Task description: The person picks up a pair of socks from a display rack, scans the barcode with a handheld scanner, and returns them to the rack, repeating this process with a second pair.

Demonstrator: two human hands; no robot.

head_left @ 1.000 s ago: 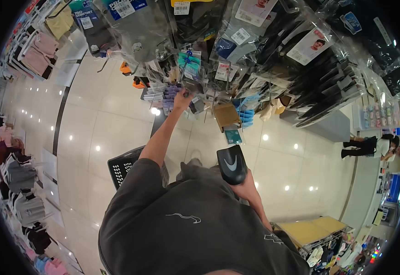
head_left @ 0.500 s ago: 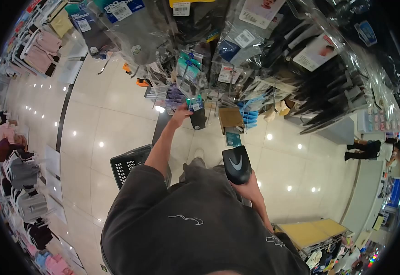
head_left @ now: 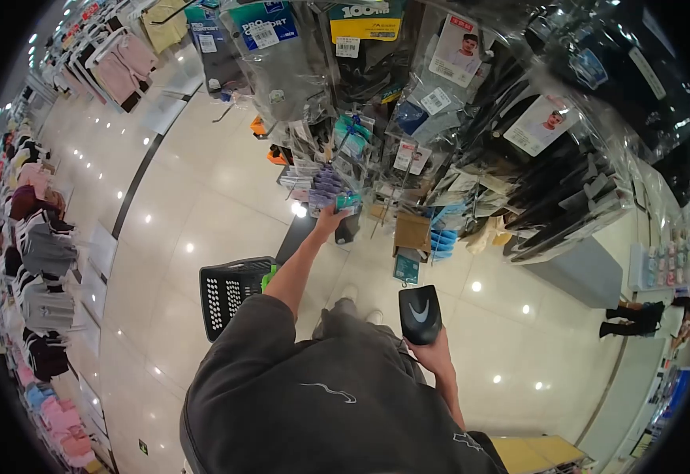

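1. Head view: the left hand (head_left: 330,219), up among the hanging packets a second ago, now sits lower, fingers closed on a dark sock packet (head_left: 348,221) pulled clear of the rack (head_left: 408,118).
2. Black basket (head_left: 228,291) stands below, left.
3. Right hand (head_left: 432,351) grips a black swoosh-marked sock pack (head_left: 420,314) near the chest.
4. Crowded hanging packets hem the reach.

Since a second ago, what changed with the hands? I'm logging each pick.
The left hand pulled a small dark packet with a teal header off the hanging rack and lowered it. The right hand holds its grip on the black swoosh pack as before.
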